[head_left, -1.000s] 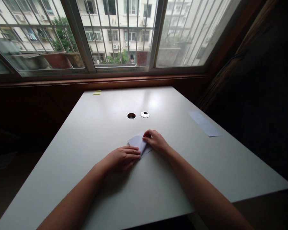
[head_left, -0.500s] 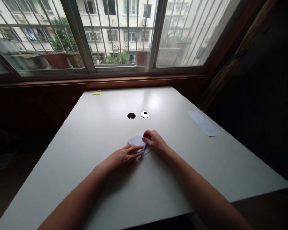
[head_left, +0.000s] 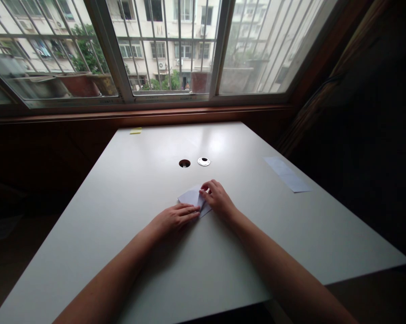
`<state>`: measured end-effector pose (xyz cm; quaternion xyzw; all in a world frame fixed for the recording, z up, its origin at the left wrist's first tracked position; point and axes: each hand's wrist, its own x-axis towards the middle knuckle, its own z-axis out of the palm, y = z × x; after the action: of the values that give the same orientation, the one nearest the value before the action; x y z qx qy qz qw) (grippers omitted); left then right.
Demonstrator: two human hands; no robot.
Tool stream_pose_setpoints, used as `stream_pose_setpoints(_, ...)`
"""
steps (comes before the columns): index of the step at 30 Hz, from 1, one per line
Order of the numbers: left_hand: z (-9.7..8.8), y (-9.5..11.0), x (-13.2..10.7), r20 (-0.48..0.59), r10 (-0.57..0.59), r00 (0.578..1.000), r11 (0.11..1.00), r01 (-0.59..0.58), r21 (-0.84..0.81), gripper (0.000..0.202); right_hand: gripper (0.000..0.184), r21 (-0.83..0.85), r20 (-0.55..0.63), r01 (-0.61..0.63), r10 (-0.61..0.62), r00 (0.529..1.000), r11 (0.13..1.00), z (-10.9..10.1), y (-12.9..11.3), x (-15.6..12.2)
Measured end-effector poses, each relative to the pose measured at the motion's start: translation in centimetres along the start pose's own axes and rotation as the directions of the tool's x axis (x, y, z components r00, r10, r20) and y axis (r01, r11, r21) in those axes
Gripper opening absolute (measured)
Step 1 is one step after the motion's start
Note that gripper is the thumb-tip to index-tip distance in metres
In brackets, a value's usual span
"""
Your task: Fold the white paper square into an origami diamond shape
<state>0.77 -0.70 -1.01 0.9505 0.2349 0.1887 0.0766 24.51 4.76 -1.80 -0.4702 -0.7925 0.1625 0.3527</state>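
Note:
A folded sheet of white paper (head_left: 189,195) lies on the white table, in front of the round hole. My left hand (head_left: 176,217) rests with its fingers stretched flat over the paper's near edge, pressing on it. From the right, my right hand (head_left: 216,198) pinches a raised flap of the same paper between thumb and fingertips. Part of the paper is hidden under both hands, so its full folded shape cannot be made out.
A round cable hole (head_left: 184,164) is cut in the table (head_left: 122,189), with its silver cover ring (head_left: 203,161) beside it. Another white sheet (head_left: 287,174) lies near the right edge. Yellow slips (head_left: 136,131) sit at the far left corner, below a barred window (head_left: 169,49).
The fingers of my left hand have drawn closer together on the paper. My right hand has shifted slightly up and left with the flap.

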Motion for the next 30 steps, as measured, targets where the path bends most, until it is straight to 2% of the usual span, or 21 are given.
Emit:
stream_pose_setpoints(3,-0.03,-0.14,-0.18,-0.026,-0.043,0.999,0.999,0.044,0.030,0.046,0.008,0.049,-0.039,-0.031,0.033,0.999,0.998,-0.10,-0.04,-0.11)
stream_pose_setpoints(8,0.07,-0.37,-0.40,-0.047,-0.123,0.991,0.990,0.126,0.060,0.046,0.009,0.043,0.018,0.014,-0.014,1.000,0.999,-0.15,0.00,-0.09)
stream_pose_setpoints(16,0.17,-0.44,-0.48,-0.070,-0.122,0.990,0.991,0.125,0.049,0.045,0.018,-0.094,0.056,0.162,-0.157,0.986,0.982,0.04,-0.05,-0.07)
stream_pose_setpoints(30,-0.05,-0.78,-0.62,-0.075,-0.065,0.995,0.998,0.067,0.015,0.042,0.023,-0.222,0.109,0.209,-0.189,0.976,0.952,0.11,0.10,-0.13)
